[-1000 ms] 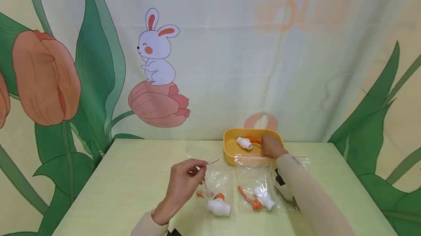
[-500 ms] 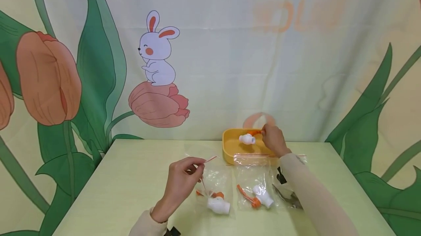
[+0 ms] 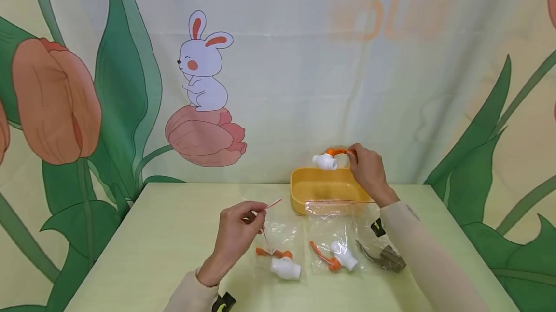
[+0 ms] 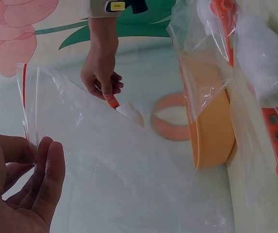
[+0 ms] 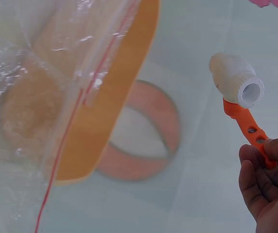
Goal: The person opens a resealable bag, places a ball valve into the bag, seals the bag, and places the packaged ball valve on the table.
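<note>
My right hand [image 3: 369, 169] pinches the orange lever of a white plastic ball valve [image 3: 325, 161], holding it up over the back of a yellow bin [image 3: 299, 201]. In the right wrist view, the valve [image 5: 236, 80] shows its round open end, and thumb and fingers grip the lever's tip. My left hand [image 3: 241, 225] pinches the red-striped mouth of a clear zip bag [image 4: 95, 155], whose film spreads below the fingers in the left wrist view. Just right of that hand, another ball valve [image 3: 285, 268] with an orange lever lies at the table's front, seen through clear film.
A zip bag [image 3: 319, 225] with a ball valve inside lies in the middle, its top overlapping the bin's front. To its right, another bag holds dark grey pieces [image 3: 391, 259], partly behind the right sleeve. A printed curtain [image 3: 278, 85] hangs behind the table [image 3: 143, 254].
My right hand has lifted the ball valve by its lever up out of the yellow bin, where it lay a second ago. My left hand keeps its pinch on the bag, almost still.
</note>
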Motion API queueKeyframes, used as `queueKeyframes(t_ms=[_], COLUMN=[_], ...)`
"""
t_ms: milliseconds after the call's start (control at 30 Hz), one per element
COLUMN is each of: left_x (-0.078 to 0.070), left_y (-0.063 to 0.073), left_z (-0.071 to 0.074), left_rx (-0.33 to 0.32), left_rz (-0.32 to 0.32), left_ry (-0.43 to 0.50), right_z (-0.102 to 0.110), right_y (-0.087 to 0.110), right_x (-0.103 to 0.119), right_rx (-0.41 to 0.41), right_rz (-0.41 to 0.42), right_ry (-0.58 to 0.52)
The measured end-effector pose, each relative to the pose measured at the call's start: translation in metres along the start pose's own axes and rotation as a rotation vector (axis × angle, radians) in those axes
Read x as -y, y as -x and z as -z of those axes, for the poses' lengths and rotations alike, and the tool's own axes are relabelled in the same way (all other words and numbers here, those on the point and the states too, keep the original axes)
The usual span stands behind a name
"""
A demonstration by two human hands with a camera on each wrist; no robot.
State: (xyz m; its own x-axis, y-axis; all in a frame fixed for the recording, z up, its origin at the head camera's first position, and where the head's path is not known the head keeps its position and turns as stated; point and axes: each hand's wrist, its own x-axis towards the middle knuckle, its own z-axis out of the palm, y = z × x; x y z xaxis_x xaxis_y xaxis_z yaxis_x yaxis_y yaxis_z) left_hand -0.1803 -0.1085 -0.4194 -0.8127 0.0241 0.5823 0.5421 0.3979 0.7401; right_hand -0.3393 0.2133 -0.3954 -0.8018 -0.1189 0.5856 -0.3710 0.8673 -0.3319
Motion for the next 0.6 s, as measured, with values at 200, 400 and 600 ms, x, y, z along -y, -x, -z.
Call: queueKeyframes(t_ms=[200,400,600], left_x=[0.003,0.006,0.005], left_y=[-0.002,-0.005,-0.009], left_z=[0.002,0.005,0.004], left_rx=[-0.003,-0.022,-0.030], left_rz=[0.002,0.006,0.009], left_ry=[0.003,0.000,-0.009], right_z=[0.015,0.032,0.056], right_y=[0.003,0.012,0.026], right_x=[0.014,0.032,0.050], right_rx=[-0.064,-0.148,-0.249], right_rz=[0.043,0.135,0.250], right_ry=[0.005,-0.011,-0.011])
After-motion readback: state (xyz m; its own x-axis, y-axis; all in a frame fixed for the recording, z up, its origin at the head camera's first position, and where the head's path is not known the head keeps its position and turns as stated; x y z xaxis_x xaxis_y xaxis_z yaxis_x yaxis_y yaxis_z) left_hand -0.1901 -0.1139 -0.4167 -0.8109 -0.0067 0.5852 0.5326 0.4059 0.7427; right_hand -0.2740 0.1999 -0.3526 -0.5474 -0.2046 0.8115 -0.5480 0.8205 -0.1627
